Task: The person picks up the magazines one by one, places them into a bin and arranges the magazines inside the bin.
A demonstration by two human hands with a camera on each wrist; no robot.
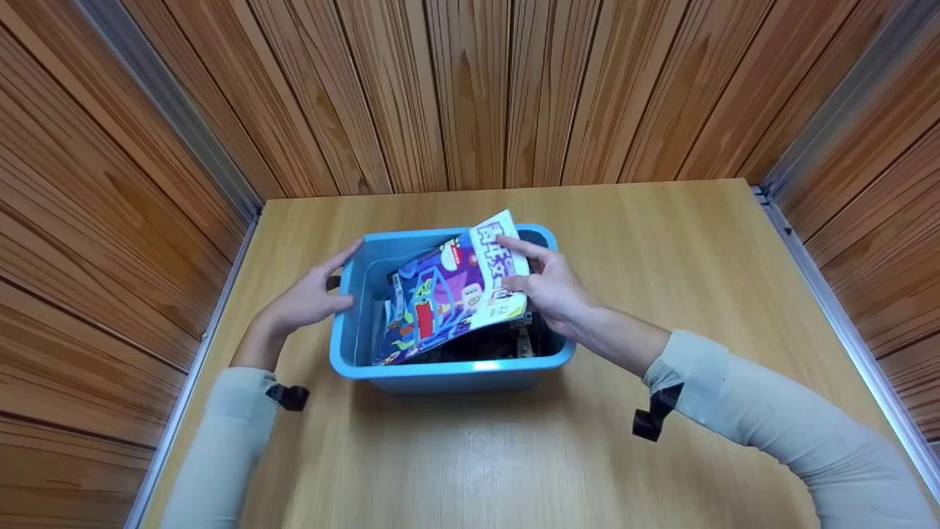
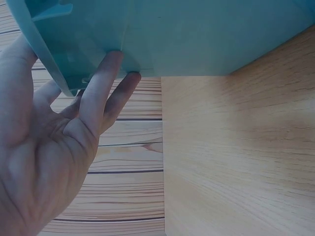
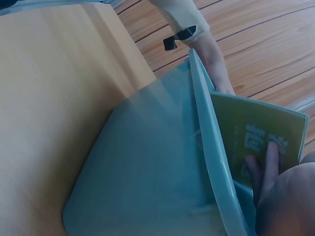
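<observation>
The book (image 1: pixel 455 294) leans tilted in the blue bin (image 1: pixel 448 371), its lower edge down among dark contents that are hard to make out, its white-spined top sticking above the far rim. The right hand (image 1: pixel 551 286) pinches that upper edge, thumb on the cover and fingers (image 3: pixel 269 164) flat on the green back, seemingly to steer it. At the bin's left wall the left hand (image 1: pixel 308 297) rests with straight fingers (image 2: pixel 101 88), gripping nothing, probably steadying it on the wooden surface (image 1: pixel 661 242).
</observation>
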